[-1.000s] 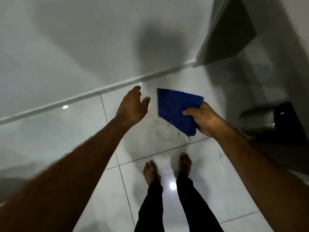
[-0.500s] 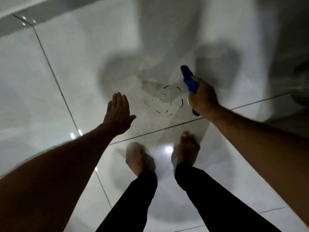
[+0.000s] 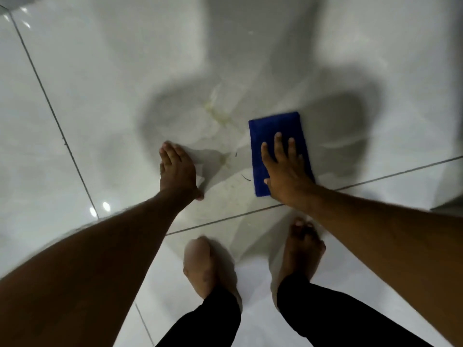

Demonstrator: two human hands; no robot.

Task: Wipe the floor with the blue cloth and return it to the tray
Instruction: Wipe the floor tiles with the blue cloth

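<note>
The blue cloth [image 3: 275,127] lies flat on the glossy white floor tile [image 3: 105,96], folded into an upright rectangle. My right hand [image 3: 283,169] presses down on its lower half with fingers spread. My left hand [image 3: 178,169] rests palm down on the tile to the left of the cloth, holding nothing. Between the hands are a yellowish stain [image 3: 220,117] and a few thin dark hairs [image 3: 246,177]. No tray is in view.
My bare feet [image 3: 203,266] [image 3: 302,246] stand just behind the hands, with black trouser legs below. A grout line [image 3: 375,177] runs across under the cloth's near edge. Another grout line [image 3: 50,108] runs diagonally at the left. My shadow darkens the tile ahead.
I have bent lower toward the floor. The right hand brought the cloth down from the air and laid it flat on the tile. The left hand dropped onto the floor.
</note>
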